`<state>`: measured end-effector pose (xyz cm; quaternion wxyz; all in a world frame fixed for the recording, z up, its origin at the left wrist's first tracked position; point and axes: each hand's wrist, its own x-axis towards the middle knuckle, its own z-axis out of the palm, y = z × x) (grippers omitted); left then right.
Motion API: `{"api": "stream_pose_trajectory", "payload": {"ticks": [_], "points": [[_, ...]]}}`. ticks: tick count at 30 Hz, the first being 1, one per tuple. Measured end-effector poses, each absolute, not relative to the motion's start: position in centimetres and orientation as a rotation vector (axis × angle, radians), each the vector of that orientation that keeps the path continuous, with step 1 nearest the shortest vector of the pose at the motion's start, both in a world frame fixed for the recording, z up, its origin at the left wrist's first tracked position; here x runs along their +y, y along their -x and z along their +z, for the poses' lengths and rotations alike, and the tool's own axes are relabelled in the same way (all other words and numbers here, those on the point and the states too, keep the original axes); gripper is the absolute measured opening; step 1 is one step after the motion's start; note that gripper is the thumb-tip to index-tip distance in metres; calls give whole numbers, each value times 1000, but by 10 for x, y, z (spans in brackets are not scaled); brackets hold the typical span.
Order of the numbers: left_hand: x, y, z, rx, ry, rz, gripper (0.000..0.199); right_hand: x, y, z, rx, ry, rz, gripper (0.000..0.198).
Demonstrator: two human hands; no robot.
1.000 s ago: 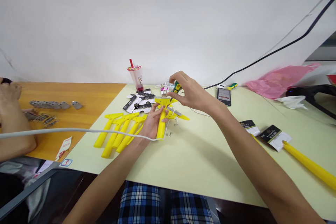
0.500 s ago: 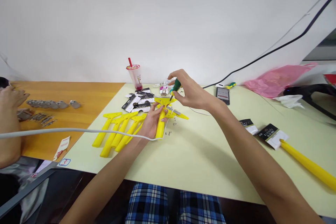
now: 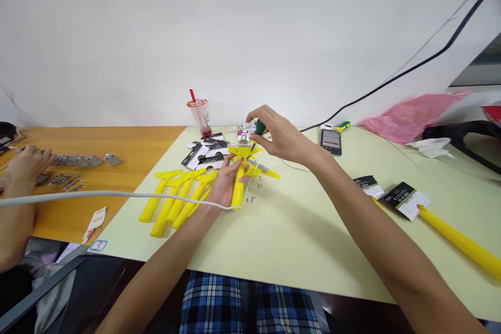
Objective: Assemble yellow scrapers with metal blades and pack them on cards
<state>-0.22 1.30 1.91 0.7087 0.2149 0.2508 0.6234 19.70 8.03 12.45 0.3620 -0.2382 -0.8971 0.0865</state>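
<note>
My left hand (image 3: 224, 185) is wrapped round the handle of a yellow scraper (image 3: 238, 188), whose wide head points away from me. A screwdriver (image 3: 260, 127) with a green handle is gripped in the fingers of my right hand (image 3: 276, 133); its shaft slants down to the scraper's head. Whether the tip sits in a screw is too small to tell. Beside the held scraper, another yellow scraper piece (image 3: 266, 169) with a metal blade lies on the table. Several small screws (image 3: 260, 182) lie just right of the handle. More yellow scraper handles (image 3: 160, 209) lie in a row to the left.
Black-and-white cards (image 3: 201, 154) and a drink cup (image 3: 201, 117) stand behind. A phone (image 3: 331, 142), a pink bag (image 3: 415, 115) and a long yellow handle (image 3: 457, 240) are on the right. A white cable (image 3: 117, 195) crosses in front. At left, a co-worker's hand (image 3: 29, 164) is near metal parts (image 3: 94, 160).
The screwdriver and my right fingers have shifted slightly, with the handle tilted a little differently. My left hold is unchanged. The co-worker's hand has moved right and down.
</note>
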Motion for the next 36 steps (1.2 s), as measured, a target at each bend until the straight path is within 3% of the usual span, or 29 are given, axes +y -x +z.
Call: {"api": "stream_pose_trajectory", "payload": {"ticks": [8,13,20,27,32,36], "points": [[14,2,19,559,-465,1395,42,81,-199,123,-2322,571,257,38],[14,2,20,538,-443,1393,39,78,-196,127,-2314,678,175,28],[13,2,21,540,-453,1398,37,77,-200,127,-2321,585,293,40],[13,2,21,526,-460,1394,37,75,-196,128,-2311,637,166,31],[15,3,18,552,-499,1397,38,81,-200,124,-2315,527,217,36],[16,4,17,542,-485,1403,39,82,-198,123,-2333,494,242,30]]}}
